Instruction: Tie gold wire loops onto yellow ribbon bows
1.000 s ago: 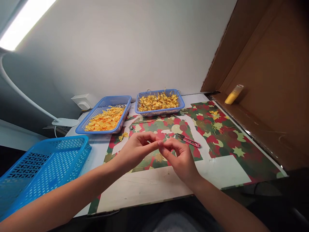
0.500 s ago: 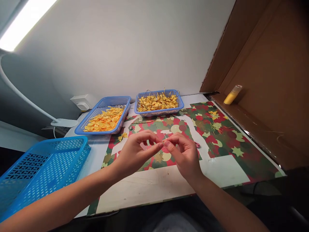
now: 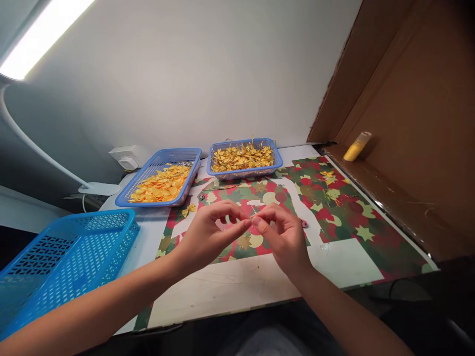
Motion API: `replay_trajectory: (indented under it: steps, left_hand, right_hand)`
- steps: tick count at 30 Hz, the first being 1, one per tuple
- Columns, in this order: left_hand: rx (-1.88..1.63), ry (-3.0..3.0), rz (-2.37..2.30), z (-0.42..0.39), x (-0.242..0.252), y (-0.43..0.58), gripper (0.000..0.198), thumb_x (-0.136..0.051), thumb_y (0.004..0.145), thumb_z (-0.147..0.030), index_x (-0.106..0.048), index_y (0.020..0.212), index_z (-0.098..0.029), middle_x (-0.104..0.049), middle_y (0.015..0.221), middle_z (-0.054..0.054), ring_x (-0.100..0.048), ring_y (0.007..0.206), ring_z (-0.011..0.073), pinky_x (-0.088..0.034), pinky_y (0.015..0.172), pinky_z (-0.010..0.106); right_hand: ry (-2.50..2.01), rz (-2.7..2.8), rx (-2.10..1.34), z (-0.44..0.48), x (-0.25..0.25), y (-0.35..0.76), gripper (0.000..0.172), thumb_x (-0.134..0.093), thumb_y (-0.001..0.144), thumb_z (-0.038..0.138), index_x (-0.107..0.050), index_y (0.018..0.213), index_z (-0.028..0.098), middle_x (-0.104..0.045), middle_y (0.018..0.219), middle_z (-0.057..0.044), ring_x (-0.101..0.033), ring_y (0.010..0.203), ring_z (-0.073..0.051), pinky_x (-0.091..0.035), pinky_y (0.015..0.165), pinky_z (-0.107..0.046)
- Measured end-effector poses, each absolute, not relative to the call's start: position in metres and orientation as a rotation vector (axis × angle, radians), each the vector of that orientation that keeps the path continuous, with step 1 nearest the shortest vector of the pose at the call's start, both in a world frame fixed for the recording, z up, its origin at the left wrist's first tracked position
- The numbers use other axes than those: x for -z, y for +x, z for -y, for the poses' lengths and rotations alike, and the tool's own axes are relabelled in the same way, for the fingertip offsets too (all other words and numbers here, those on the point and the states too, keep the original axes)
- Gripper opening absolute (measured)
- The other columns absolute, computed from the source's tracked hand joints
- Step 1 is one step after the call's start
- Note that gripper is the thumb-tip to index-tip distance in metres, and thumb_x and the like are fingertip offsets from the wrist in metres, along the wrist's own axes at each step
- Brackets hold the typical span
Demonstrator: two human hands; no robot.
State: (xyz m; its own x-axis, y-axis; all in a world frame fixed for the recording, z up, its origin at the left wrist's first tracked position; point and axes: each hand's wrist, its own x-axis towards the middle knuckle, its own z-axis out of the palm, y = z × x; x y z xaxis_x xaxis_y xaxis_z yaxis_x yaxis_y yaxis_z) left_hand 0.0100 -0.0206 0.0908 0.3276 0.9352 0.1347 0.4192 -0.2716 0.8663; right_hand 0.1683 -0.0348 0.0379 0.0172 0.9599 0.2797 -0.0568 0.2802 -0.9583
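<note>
My left hand and my right hand meet above the patterned sheet, thumbs and forefingers pinched with the tips almost touching. A thin, pale, needle-like sliver sticks up at the right fingertips; whatever else the fingers hold is too small to make out. Left of my left hand lies a yellow ribbon bow, with a small silver bell just behind it. The end of a pink object shows beside my right hand, the remainder hidden.
Two blue-violet baskets stand behind: the left basket holds yellow bows, the right basket gold bows with cords. A larger blue basket is at left, below a lamp. Cardboard walls the right, near a yellow spool.
Both hands stay nearly where they were, still pinching. The thin sliver at the right fingertips has shifted very slightly.
</note>
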Motion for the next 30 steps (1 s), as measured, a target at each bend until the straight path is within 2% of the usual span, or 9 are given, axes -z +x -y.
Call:
replay_trajectory:
  steps: [7, 12, 18, 30]
  left_hand:
    - [-0.855, 1.841, -1.214, 0.0209, -0.0909, 0.0086, 0.018, -0.068, 0.082, -0.029, -0.067, 0.069, -0.017, -0.068, 0.075, 0.003, -0.057, 0.069, 0.0135, -0.043, 0.062, 0.024]
    - [-0.869, 1.855, -1.209, 0.0208, -0.0915, 0.0089, 0.017, -0.068, 0.082, -0.03, -0.068, 0.07, -0.017, -0.068, 0.076, 0.003, -0.057, 0.07, 0.0139, -0.043, 0.063, 0.025]
    - [-0.876, 1.847, -1.202, 0.0211, -0.0913, 0.0089, 0.019, -0.068, 0.082, -0.03, -0.067, 0.068, -0.017, -0.068, 0.075, 0.003, -0.056, 0.068, 0.0133, -0.043, 0.062, 0.025]
    - [-0.851, 1.853, -1.223, 0.0225, -0.0911, 0.0081, 0.021, -0.067, 0.082, -0.032, -0.065, 0.067, -0.017, -0.067, 0.075, 0.004, -0.056, 0.07, 0.0142, -0.042, 0.062, 0.025]
  right_hand:
    - [-0.97, 1.274, -1.012, 0.0351, -0.0386, 0.1689, 0.015, -0.062, 0.083, 0.026, -0.064, 0.069, 0.021, -0.055, 0.069, 0.001, -0.049, 0.07, -0.014, -0.042, 0.068, -0.03]
    - [-0.969, 1.277, -1.042, 0.0355, -0.0397, 0.1678, 0.005, -0.065, 0.08, 0.024, -0.067, 0.077, 0.021, -0.062, 0.078, 0.0, -0.052, 0.075, -0.015, -0.043, 0.07, -0.031]
    - [-0.965, 1.284, -1.023, 0.0351, -0.0397, 0.1673, 0.015, -0.062, 0.084, 0.025, -0.065, 0.07, 0.02, -0.057, 0.068, 0.001, -0.049, 0.07, -0.014, -0.041, 0.069, -0.03]
    - [-0.967, 1.286, -1.014, 0.0336, -0.0373, 0.1688, 0.016, -0.063, 0.085, 0.029, -0.065, 0.071, 0.021, -0.058, 0.073, -0.001, -0.052, 0.074, -0.015, -0.043, 0.071, -0.031]
